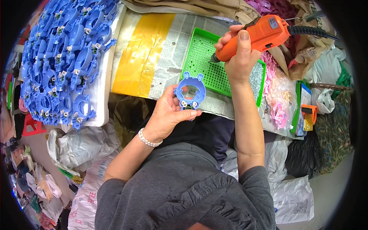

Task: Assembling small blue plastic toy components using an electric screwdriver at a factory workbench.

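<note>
My left hand is closed on a blue plastic ring-shaped part, held upright near the front edge of the work surface. Two small rounded ears top the part, and white pieces with a dark spring-like bit sit at its lower end. In my right hand is an orange electric screwdriver, its dark tip pointing down and left over a green perforated tray. Small silvery screws lie heaped at the tray's right end. I cannot make out whether a screw sits on the tip.
At the left, a white foam board carries rows of similar blue parts. Yellow tape crosses the work surface. A black coiled cord runs right from the screwdriver. Pink plastic pieces and an orange-handled tool lie at the right.
</note>
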The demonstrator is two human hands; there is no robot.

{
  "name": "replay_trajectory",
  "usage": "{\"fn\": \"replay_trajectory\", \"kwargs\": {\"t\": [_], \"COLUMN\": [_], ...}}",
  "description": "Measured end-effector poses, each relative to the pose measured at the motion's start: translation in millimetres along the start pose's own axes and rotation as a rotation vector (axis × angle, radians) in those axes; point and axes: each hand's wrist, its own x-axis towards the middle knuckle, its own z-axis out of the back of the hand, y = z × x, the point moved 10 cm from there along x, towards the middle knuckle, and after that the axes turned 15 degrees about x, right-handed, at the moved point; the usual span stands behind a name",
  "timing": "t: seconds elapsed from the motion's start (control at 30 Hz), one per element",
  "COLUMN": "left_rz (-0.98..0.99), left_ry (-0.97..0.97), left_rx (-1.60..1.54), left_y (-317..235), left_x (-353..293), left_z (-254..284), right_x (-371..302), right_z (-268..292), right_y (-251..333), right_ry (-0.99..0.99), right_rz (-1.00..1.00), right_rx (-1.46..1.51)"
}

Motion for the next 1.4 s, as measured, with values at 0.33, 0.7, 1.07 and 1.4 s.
{"fn": "replay_trajectory", "kwargs": {"t": [0.33,0.7,1.07,1.4], "left_rz": [-0.052,-0.136,-0.148,-0.169], "left_ry": [-0.066,-0.146,-0.102,-0.122], "left_rx": [0.037,0.052,-0.004,-0.004], "left_y": [-9.1,-15.8,-14.6,-11.2], "left_x": [-13.9,-11.3,-11.2,-13.0], "left_z": [-2.3,2.0,-3.9,-4.4], "right_x": [-3.5,-63.5,-82.5,-87.4], "right_z": [-8.4,-58.8,-53.1,-47.9], "right_y": [34.6,73.8,44.2,37.1], "right_ry": [0.002,0.376,0.189,0.153], "right_rz": [0.039,-0.107,-0.277,-0.273], "right_rx": [0.093,0.481,0.458,0.243]}}
